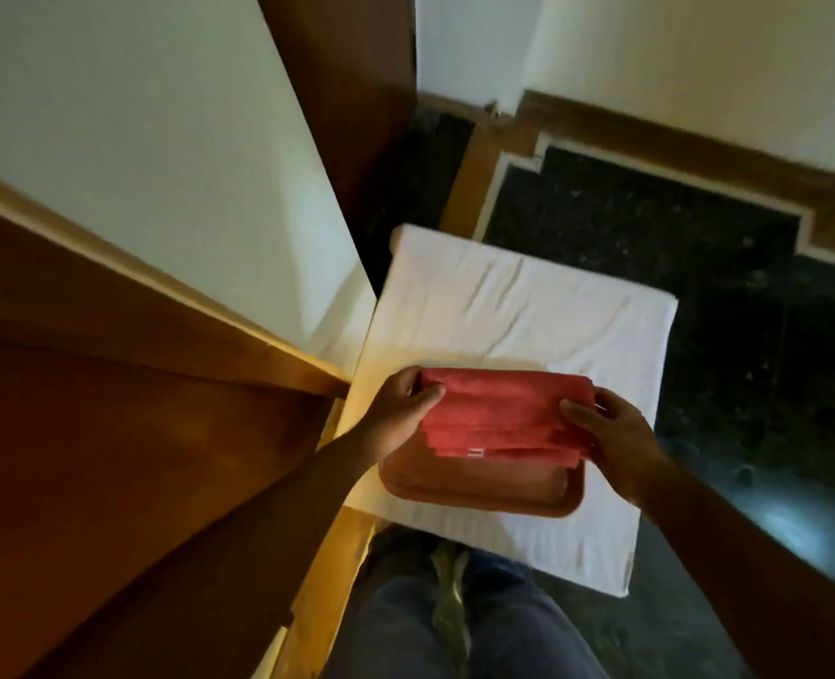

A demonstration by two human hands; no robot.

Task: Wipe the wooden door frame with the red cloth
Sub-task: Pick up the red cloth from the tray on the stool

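Note:
A folded red cloth (498, 414) is held flat between both hands, just above a reddish-brown tray (479, 492). My left hand (400, 414) grips the cloth's left end, thumb on top. My right hand (611, 443) pinches its right end. The wooden door frame (170, 335) runs along the left side of the view, its light edge strip slanting down toward my left forearm. A darker wooden door (87, 458) fills the lower left.
The tray rests on a white cloth-covered surface (518, 306) standing on a dark speckled floor (699, 286). A white wall (160, 139) sits beside the frame. Wooden skirting (675, 139) lines the far wall. My jeans-clad legs (454, 629) are below.

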